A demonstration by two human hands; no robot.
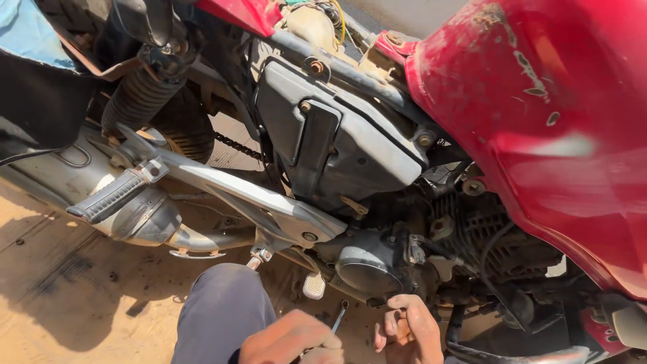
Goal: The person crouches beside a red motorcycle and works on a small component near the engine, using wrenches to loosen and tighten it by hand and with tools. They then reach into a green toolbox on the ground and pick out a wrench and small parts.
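Down low, 2 hands work under red motorcycle's engine [377, 266]. Left hand [293, 340] at 6 o'clock, fist clenched around thin metal tool [339, 315], tip pointing up toward round engine cover. Right hand [408, 327] just beside it, at 5 o'clock, fingers curled against engine underside; whether it grasps anything, cannot tell. Red fuel tank [546, 128] at 2 o'clock, footpeg [114, 195] at 9.

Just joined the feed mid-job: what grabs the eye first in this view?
The scuffed red fuel tank fills the upper right, above the grimy black engine. At the bottom edge, the left hand grips a thin metal tool pointing up toward the round engine cover, while the right hand reaches under that cover. At left, a ribbed black footpeg sticks out over the exhaust pipe.
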